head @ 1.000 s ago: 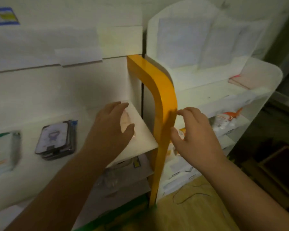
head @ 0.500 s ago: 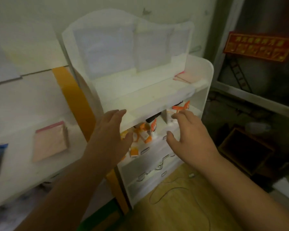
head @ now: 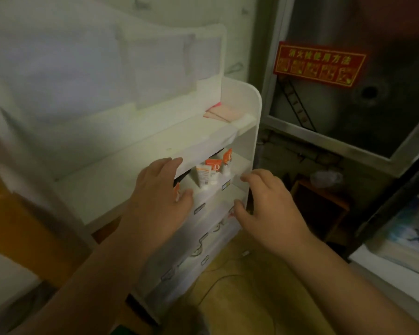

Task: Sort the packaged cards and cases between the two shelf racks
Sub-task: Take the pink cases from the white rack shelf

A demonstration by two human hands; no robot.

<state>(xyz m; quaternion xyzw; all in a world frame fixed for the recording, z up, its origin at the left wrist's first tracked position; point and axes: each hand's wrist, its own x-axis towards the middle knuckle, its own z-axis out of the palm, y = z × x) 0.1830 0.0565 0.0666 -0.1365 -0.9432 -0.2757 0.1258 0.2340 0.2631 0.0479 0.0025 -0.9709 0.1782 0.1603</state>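
Note:
The white shelf rack (head: 248,110) fills the middle of the view. A pink packaged card (head: 219,113) lies at the right end of its top shelf. Both hands hover empty in front of the second shelf. My left hand (head: 159,192) is spread flat, fingertips near the front lip of the top shelf. My right hand (head: 267,204) reaches toward the rack's right side panel with loosely bent fingers. Orange-and-white tubes (head: 208,174) stand on the second shelf between my hands. Only the orange side panel (head: 12,228) of the other rack shows, at the left edge.
Lower shelves of the white rack hold pale packages with small labels. A cable (head: 218,281) trails over the wooden floor. A dark metal door with a red sign (head: 318,65) stands to the right, with a brown box (head: 322,206) below it.
My view has swung right, from the orange-edged rack to the white rack. Both hands moved along, empty, and are now in front of its second shelf.

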